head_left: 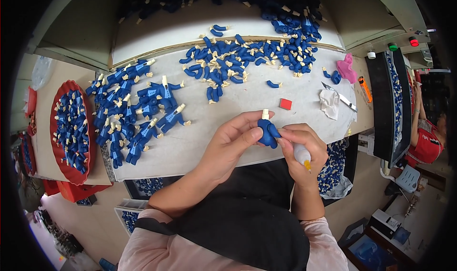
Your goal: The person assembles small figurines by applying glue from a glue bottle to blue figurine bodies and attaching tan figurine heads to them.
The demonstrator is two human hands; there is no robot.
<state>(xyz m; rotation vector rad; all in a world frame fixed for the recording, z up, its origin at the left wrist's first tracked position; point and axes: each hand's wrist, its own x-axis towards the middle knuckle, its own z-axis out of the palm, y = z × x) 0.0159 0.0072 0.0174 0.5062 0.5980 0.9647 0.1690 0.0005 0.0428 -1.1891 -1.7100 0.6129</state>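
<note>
1. Your left hand [228, 145] is nearer to you than the red box [285, 104], and to its left. Its grip pinches the blue figure [266, 128] between thumb and fingers.
2. Your right hand [312, 145] is nearer to you than the red box and slightly to its right. Its grip pinches the figure's blue side part, probably an arm, while the same hand holds a white bottle [302, 155] with a yellow tip.
3. The figure itself is held on the near side of the red box, a little to its left. The join under your right fingertips is too small to judge as seated or loose.
4. The step in hand appears to be setting that side part against the body. To do it well, brace the body with your left grip, press the part straight into its joint, and hold it evenly; a twist could seat it crooked. Angle the bottle's tip away from the figure, lest it smear the blue.
5. The figure's long axis runs from its pale neck peg [265, 113] to its blue lower end. The peg points away from you, passing left of the red box; the lower end points toward you, slanting slightly right. No light-blue front shows, so a back or side probably faces you.
</note>
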